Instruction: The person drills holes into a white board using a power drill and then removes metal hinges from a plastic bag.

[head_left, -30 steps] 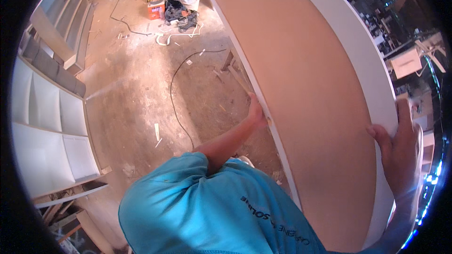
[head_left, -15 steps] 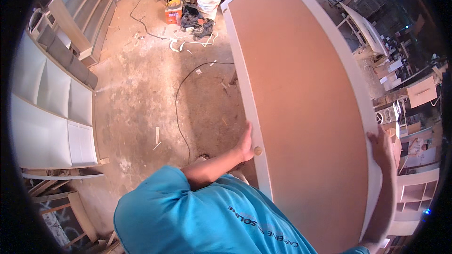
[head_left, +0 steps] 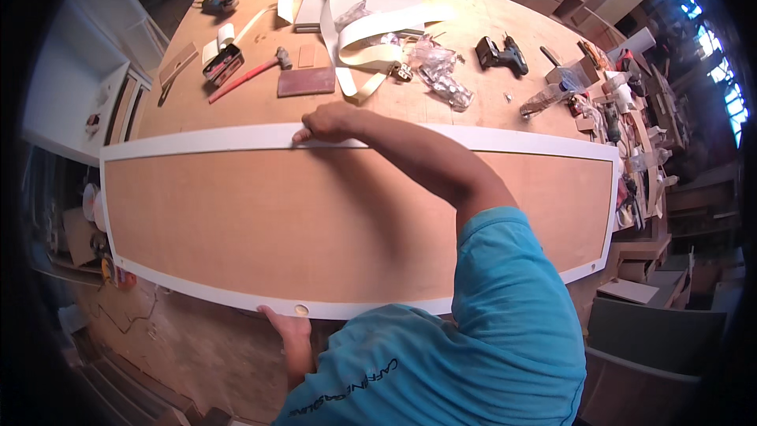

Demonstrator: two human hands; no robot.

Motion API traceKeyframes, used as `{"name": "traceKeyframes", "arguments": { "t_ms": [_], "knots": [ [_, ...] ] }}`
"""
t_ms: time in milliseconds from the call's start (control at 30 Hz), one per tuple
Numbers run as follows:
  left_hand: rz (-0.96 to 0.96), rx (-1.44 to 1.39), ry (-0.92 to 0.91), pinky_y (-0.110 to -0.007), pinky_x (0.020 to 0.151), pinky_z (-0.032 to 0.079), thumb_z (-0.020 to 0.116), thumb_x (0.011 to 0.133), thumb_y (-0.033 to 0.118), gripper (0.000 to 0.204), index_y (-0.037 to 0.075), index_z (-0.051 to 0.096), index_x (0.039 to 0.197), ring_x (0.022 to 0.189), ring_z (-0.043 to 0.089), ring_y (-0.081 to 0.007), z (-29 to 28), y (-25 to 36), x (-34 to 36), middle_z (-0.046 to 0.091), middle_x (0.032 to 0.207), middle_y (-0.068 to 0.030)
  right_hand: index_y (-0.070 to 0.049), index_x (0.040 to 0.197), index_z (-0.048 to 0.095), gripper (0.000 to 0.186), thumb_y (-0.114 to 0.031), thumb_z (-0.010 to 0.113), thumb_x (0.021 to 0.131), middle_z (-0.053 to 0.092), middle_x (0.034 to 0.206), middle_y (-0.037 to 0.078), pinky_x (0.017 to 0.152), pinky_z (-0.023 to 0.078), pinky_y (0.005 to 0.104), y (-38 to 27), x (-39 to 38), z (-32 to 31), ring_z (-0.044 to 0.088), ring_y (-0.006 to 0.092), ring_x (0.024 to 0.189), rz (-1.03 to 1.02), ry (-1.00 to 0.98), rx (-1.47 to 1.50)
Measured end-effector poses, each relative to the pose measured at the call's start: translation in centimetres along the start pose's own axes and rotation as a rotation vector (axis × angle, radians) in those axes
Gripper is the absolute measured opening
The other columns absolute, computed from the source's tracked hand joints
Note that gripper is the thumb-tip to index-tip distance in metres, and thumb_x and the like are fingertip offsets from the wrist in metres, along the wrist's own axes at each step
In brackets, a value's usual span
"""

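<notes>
A long cabinet door point(head_left: 213, 213) with a white frame and a tan inner panel spans the view crosswise, flat over the near part of the workbench. My right hand point(head_left: 330, 124) reaches across it and is closed on the far frame rail. My left hand point(head_left: 289, 326) is at the near rail beside a round hole; its thumb shows along the edge, while its other fingers are hidden under the door. Smaller round holes sit near the door's two near corners.
Beyond the door, the wooden workbench point(head_left: 260, 102) bears a red-handled hammer point(head_left: 251, 81), a dark red block point(head_left: 307, 83), curled edge-banding strip point(head_left: 371, 55), crumpled plastic point(head_left: 438, 71), a cordless drill point(head_left: 502, 55) and a sander point(head_left: 219, 1). Tools and bottles crowd its right side.
The door, held lengthwise in front of me over the floor, now lies crosswise at the workbench. My view has turned from the floor to the bench. Both hands remain on the door's edges.
</notes>
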State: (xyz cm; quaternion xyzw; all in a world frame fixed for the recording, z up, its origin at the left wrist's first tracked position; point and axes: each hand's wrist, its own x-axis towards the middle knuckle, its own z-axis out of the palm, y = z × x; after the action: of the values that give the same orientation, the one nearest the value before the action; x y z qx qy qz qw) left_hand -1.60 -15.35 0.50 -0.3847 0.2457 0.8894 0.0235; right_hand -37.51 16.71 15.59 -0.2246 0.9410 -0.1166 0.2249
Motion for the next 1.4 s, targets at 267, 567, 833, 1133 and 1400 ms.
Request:
{"name": "traceKeyframes", "arguments": {
  "t_ms": [267, 567, 833, 1133, 1400],
  "knots": [
    [0.023, 0.125, -0.033, -0.048, 0.126, 0.018, 0.02, 0.101, 0.077, 0.091, 0.011, 0.018, 0.164, 0.155, 0.022, -0.0325, 1.3, -2.0, 2.9, 0.022, 0.17, -0.0085, -0.007, 0.123, 0.07, 0.086, -0.082, 0.041, 0.093, 0.07, 0.121, 0.024, 0.1, 0.05, 0.0506, 5.1, 4.5, 3.4, 0.065, 0.0384, 0.118, 0.04, -0.061, 0.121],
    [0.026, 0.069, 0.385, -0.05, 0.12, 0.035, 0.036, 0.101, 0.071, 0.085, 0.006, 0.036, 0.156, 0.143, 0.045, -0.0318, 0.7, -3.1, 7.3, 0.046, 0.157, -0.012, -0.004, 0.135, 0.063, 0.079, -0.071, 0.048, 0.097, 0.066, 0.126, 0.029, 0.104, 0.047, 0.0493, 6.7, 8.1, 4.6, 0.062, 0.0418, 0.124, 0.044, -0.057, 0.218],
    [-0.154, 0.458, 0.425, -0.061, 0.111, 0.041, 0.028, 0.089, 0.09, 0.113, 0.002, 0.025, 0.16, 0.146, 0.039, -0.0392, 1.5, -3.2, 7.8, 0.039, 0.159, -0.0216, 0.003, 0.112, 0.063, 0.083, -0.074, 0.035, 0.099, 0.068, 0.114, 0.033, 0.095, 0.049, 0.0565, 8.2, 9.3, 6.5, 0.063, 0.0481, 0.115, 0.063, -0.085, -0.021],
    [-0.257, 0.707, 0.402, -0.049, 0.087, 0.061, 0.036, 0.088, 0.089, 0.111, -0.002, 0.036, 0.153, 0.114, 0.067, -0.0414, 0.5, 0.5, 5.0, 0.05, 0.145, -0.0293, -0.003, 0.123, 0.057, 0.057, -0.045, 0.076, 0.089, 0.071, 0.105, 0.018, 0.078, 0.056, 0.0469, 2.8, 0.0, -0.4, 0.071, 0.0358, 0.092, -0.058, 0.434, -0.185],
    [0.037, 0.429, 0.405, -0.05, 0.099, 0.053, 0.049, 0.096, 0.074, 0.097, -0.003, 0.035, 0.153, 0.123, 0.06, -0.0361, -5.6, 9.3, 9.5, 0.051, 0.148, -0.023, -0.004, 0.128, 0.062, 0.063, -0.049, 0.078, 0.087, 0.069, 0.12, 0.024, 0.094, 0.054, 0.0485, -7.6, -8.8, 15.3, 0.066, 0.0391, 0.114, 0.252, -0.157, 0.207]
  ]
}}
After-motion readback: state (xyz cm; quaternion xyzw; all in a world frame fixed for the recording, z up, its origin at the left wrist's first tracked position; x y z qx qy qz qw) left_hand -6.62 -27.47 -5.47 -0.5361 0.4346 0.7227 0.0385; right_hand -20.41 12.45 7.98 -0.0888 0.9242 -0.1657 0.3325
